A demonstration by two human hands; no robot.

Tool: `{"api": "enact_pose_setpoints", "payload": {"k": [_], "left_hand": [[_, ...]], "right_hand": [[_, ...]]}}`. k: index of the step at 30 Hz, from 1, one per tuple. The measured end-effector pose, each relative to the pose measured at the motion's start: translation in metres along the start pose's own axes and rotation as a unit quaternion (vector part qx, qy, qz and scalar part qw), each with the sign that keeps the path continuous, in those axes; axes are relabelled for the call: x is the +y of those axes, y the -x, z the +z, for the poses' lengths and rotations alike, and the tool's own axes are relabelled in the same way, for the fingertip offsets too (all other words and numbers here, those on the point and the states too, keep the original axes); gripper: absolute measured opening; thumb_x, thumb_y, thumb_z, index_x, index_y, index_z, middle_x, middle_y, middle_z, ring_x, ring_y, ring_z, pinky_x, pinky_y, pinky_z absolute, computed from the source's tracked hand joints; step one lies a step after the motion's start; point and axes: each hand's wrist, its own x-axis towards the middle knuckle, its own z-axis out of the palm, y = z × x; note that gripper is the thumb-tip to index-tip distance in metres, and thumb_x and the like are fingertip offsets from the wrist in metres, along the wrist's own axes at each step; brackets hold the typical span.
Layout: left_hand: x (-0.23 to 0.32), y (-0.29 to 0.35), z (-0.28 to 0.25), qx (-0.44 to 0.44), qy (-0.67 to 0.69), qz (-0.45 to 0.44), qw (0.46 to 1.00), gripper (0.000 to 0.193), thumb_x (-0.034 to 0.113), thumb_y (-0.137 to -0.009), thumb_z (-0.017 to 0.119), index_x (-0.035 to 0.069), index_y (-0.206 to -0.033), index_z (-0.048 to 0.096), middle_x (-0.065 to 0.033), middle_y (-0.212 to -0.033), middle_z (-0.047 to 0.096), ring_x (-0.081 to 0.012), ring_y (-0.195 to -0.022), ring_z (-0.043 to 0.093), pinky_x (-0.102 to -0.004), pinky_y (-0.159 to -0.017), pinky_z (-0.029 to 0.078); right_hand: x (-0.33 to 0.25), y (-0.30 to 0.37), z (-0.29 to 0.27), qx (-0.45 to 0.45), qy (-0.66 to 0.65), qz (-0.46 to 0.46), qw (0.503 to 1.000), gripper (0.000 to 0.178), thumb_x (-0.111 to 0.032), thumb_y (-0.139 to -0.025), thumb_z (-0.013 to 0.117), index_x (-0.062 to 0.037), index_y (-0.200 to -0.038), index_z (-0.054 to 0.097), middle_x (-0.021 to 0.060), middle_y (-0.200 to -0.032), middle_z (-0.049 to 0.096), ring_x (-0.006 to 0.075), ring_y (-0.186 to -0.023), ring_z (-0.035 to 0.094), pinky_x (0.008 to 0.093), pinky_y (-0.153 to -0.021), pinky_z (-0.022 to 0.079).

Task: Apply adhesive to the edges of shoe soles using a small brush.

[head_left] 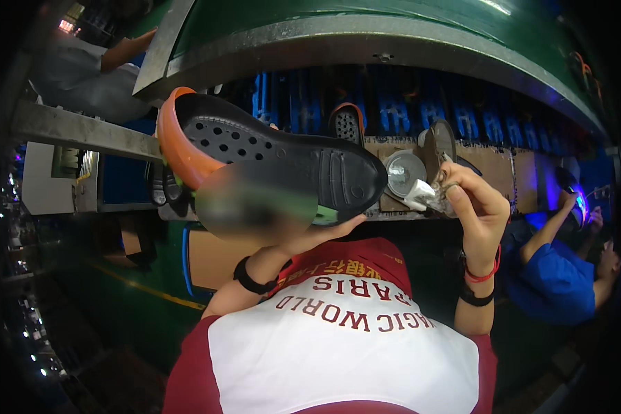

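Observation:
My left hand [324, 232] holds up a large black shoe sole [290, 169] from its near side; the gripping fingers are partly hidden beneath it. The sole has an orange raised rim at its left end and rows of round holes inside. A blurred patch covers part of its near edge. To the right, my right hand [477, 207] pinches a small crumpled piece of whitish, partly clear material [424, 196] between thumb and fingers, apart from the sole. Just behind that piece stands a round whitish bowl [405, 172], with a grey-brown rounded object [437, 150] next to it.
Another black sole with an orange rim [346, 124] lies farther back, near a row of blue fixtures [393, 110]. A metal-edged green surface [366, 41] spans the far side. At the right, a person in blue [555, 276] handles a shoe under violet light.

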Motion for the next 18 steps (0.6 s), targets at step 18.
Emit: {"api": "enact_pose_setpoints", "payload": {"k": [18], "left_hand": [[0.021, -0.034, 0.039, 0.026, 0.199, -0.116, 0.973, 0.049, 0.013, -0.066, 0.083, 0.003, -0.108, 0.062, -0.0066, -0.102, 0.066, -0.0167, -0.091, 0.064, -0.0299, -0.082, 0.051]], "right_hand": [[0.0, 0.043, -0.039, 0.072, 0.062, 0.01, 0.995, 0.011, 0.007, -0.082, 0.065, 0.0074, -0.093, 0.066, 0.0135, -0.098, 0.067, 0.008, -0.072, 0.056, 0.0182, -0.061, 0.043]]}}
